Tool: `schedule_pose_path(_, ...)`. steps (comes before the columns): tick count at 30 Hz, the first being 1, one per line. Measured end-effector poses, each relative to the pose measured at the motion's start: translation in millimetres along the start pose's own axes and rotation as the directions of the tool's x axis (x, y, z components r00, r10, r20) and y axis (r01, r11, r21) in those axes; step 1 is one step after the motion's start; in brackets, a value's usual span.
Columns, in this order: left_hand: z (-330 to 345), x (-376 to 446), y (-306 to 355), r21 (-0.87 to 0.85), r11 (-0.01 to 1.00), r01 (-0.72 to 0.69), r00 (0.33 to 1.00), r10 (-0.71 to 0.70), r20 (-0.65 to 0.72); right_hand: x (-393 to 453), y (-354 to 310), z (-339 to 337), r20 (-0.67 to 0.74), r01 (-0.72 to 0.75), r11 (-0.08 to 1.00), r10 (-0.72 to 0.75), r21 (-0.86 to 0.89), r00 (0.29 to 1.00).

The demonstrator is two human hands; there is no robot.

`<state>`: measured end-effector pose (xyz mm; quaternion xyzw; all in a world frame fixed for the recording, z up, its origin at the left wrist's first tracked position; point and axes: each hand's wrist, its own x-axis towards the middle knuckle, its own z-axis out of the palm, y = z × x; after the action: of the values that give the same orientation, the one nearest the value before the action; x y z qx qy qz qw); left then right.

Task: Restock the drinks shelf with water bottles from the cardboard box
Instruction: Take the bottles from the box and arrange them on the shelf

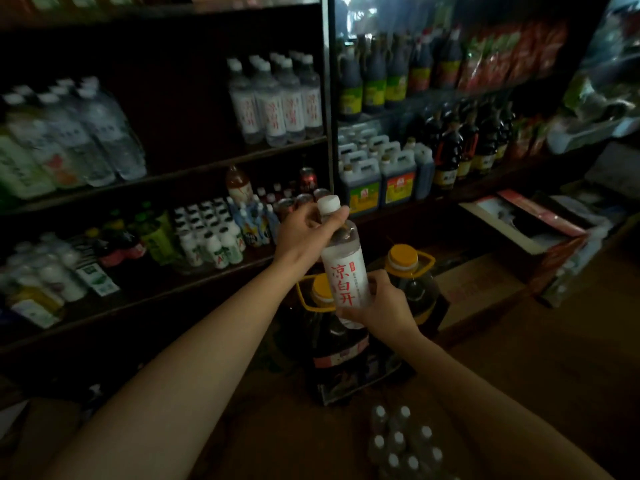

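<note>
While a cluster of matching bottles (277, 98) already stands on the upper drinks shelf (242, 157), a person holds one more water bottle (343, 258) in front of it, the left hand (304, 233) curling its fingers round the neck and the right hand (381, 303) gripping the base. More capped bottles (401, 441) wait below, apparently in the dimly seen box, so restocking looks partly done, with much left to shelve.

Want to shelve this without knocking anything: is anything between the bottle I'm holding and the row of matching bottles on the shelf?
Nothing visible blocks it. The water bottle, held by the left hand and right hand, has open air up to the matching bottles.
</note>
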<state>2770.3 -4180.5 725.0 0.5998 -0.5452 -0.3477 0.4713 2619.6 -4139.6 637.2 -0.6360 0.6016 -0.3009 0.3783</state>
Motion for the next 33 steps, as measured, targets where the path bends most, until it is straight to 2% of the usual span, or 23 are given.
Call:
schedule_pose_path(4, -12.7, 3.6, 26.6, -0.001, 0.997, 0.072, 0.997, -0.072, -0.034, 9.7, -21.0, -4.2, -0.012, 0.050, 0.999, -0.049, 0.017, 0.999)
schedule_pose_path(8, -36.1, 19.5, 36.4, -0.001, 0.997, 0.071, 0.997, -0.071, -0.042, 31.1, -48.0, -3.7, -0.016, 0.090, 0.996, -0.089, 0.010, 0.996)
schedule_pose_path(13, -79.9, 51.4, 37.4, -0.062, 0.998, -0.020, 0.991, 0.028, 0.129, 67.5, -90.2, 14.1, -0.033, 0.143, 0.988, -0.142, 0.051, 0.989)
schedule_pose_path(16, -110.4, 81.6, 31.5, -0.084, 0.995, -0.061, 0.983, 0.075, 0.166, 95.7, -114.3, 31.4, -0.026, 0.160, 0.984, -0.158, 0.076, 0.987)
schedule_pose_path(22, -168.6, 160.9, 19.0, -0.054, 0.999, 0.000, 0.950, 0.017, 0.311, 171.7, -161.1, 69.6, -0.046, 0.171, 0.981, -0.168, 0.087, 0.985)
schedule_pose_path(33, -210.9, 285.6, 1.7, -0.025, 0.987, -0.159, 0.957, 0.160, 0.243, 292.8, -214.3, 103.3, -0.061, 0.186, 0.982, -0.183, 0.041, 0.981)
